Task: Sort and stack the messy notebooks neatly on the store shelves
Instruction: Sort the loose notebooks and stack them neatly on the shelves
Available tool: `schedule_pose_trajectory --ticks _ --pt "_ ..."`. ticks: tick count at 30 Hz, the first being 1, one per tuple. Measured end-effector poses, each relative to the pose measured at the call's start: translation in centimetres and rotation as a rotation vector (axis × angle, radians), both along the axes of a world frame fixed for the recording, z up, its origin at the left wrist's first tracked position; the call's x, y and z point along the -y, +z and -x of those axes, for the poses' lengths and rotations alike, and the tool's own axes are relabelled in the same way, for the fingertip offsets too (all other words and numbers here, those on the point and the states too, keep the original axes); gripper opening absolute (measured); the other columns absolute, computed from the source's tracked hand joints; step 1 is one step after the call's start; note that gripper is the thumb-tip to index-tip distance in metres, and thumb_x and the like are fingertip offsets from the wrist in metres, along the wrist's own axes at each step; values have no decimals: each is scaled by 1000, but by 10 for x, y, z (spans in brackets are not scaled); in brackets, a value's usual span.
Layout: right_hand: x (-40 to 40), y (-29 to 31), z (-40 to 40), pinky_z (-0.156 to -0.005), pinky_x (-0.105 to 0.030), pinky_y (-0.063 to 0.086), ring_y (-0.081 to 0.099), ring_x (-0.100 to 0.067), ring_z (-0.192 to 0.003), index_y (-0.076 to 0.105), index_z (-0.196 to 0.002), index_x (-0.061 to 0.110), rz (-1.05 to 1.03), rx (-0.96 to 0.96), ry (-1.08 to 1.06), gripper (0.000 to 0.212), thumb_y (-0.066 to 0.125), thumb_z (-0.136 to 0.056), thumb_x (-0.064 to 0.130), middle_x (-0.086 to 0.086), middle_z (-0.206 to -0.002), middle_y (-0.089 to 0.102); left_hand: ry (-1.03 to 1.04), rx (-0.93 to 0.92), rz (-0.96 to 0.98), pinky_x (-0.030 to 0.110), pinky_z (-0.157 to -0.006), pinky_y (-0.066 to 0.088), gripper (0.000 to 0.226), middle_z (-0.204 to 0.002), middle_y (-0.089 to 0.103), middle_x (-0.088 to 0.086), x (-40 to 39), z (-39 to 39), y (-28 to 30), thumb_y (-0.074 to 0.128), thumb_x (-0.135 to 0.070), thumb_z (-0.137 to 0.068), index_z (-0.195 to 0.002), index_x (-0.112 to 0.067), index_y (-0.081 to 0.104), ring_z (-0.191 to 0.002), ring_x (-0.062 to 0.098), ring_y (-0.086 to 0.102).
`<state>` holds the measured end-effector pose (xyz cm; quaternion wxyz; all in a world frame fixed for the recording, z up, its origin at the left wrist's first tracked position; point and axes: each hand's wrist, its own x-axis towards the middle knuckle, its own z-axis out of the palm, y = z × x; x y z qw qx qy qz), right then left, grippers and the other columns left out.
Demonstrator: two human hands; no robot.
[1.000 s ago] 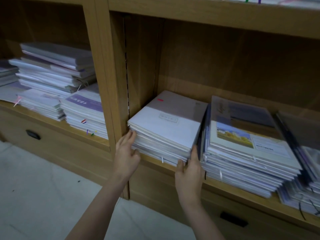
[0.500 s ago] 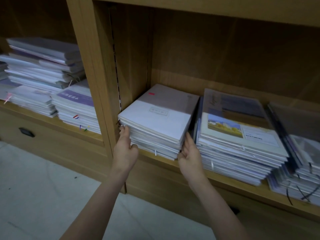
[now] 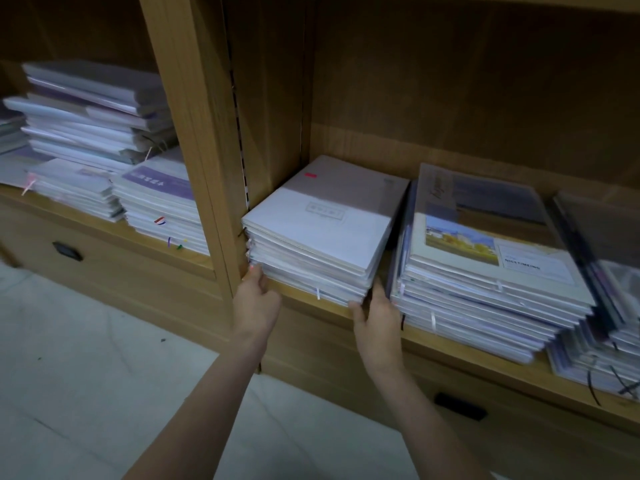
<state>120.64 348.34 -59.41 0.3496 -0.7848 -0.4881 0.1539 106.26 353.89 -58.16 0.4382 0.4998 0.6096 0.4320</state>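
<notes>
A stack of white and grey notebooks (image 3: 322, 223) lies on the wooden shelf (image 3: 311, 303), close against the upright divider (image 3: 194, 140). My left hand (image 3: 256, 299) touches the stack's lower front-left corner with straight fingers. My right hand (image 3: 375, 313) presses flat against the stack's front-right corner, in the gap beside a second stack topped by a landscape-picture notebook (image 3: 485, 244). Neither hand curls round anything.
A leaning, messy pile (image 3: 602, 278) sits at the far right. The left compartment holds several uneven stacks (image 3: 97, 109), one topped with a purple-banded cover (image 3: 159, 188). Drawers with dark handles (image 3: 67, 251) run below the shelf. A pale tiled floor (image 3: 86, 393) lies in front.
Both hands slid down from the stack's sides to its lower front corners. The stack now sits closer to the divider, and my view has moved nearer.
</notes>
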Motion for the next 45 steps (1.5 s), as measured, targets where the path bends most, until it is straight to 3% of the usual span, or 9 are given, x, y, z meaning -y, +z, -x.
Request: schedule_pose_trajectory --ticks 3,9,15,21,30,33,38,42,45 --pt "-2 -3 -4 -78 -21 41 58 -19 -97 41 -139 5 -11 40 -35 45 49 -97 19 -9 -102 61 9 -108 -15 23 -84 33 58 -98 57 -8 -8 9 2 37 12 -87 -141 -8 39 -90 11 55" --pt "-2 0 0 -92 -27 45 55 -19 -108 29 -144 8 80 57 -3 61 57 -93 26 -8 -114 57 22 -233 -71 36 -97 42 59 -122 51 17 -15 7 -11 40 12 -82 -139 -4 42 -113 33 50" --pt "0 -2 3 -89 -27 44 56 -21 -108 17 -148 3 20 153 -35 62 45 -98 26 -13 -123 55 90 -131 -59 28 -99 35 60 -136 50 14 -20 13 -13 38 16 -83 -140 -5 40 -127 25 46" --pt "-2 -1 11 -72 -15 32 49 -12 -85 24 -147 2 -20 76 -129 58 50 -96 12 -12 -104 59 -50 -213 -36 34 -80 47 66 -108 57 7 -26 13 -12 39 12 -83 -143 -13 37 -96 26 54" --pt "-6 -3 9 -70 -19 43 51 -11 -72 50 -128 -1 -28 -34 -170 42 61 -89 5 1 -80 56 0 -163 -87 31 -89 43 54 -115 56 3 -26 15 -20 43 13 -85 -134 -9 45 -111 22 51" --pt "-7 -1 9 -77 -25 48 56 -15 -77 49 -129 0 -21 -48 -162 42 61 -89 7 -5 -87 62 -31 -117 -114 27 -88 40 62 -112 51 -5 -23 14 -19 41 14 -84 -139 -14 40 -109 14 47" --pt "-7 8 4 -74 -18 38 48 -11 -79 47 -129 1 35 -46 -127 38 56 -94 12 -10 -99 63 -74 97 -98 22 -96 37 56 -122 51 -6 -25 22 -8 39 9 -94 -143 -19 37 -119 12 46" --pt "-1 18 11 -89 -28 47 55 -14 -97 23 -148 10 -95 -124 -76 68 59 -90 6 1 -111 53 -87 192 -84 17 -97 32 46 -122 50 -9 -23 30 4 40 4 -97 -139 -12 42 -118 5 43" --pt "-5 23 7 -75 -24 46 60 -18 -90 42 -134 3 -111 -32 -74 45 57 -92 8 -8 -106 61 -98 142 -102 21 -99 36 44 -125 52 -7 -25 36 7 48 1 -94 -137 -10 45 -117 6 46"
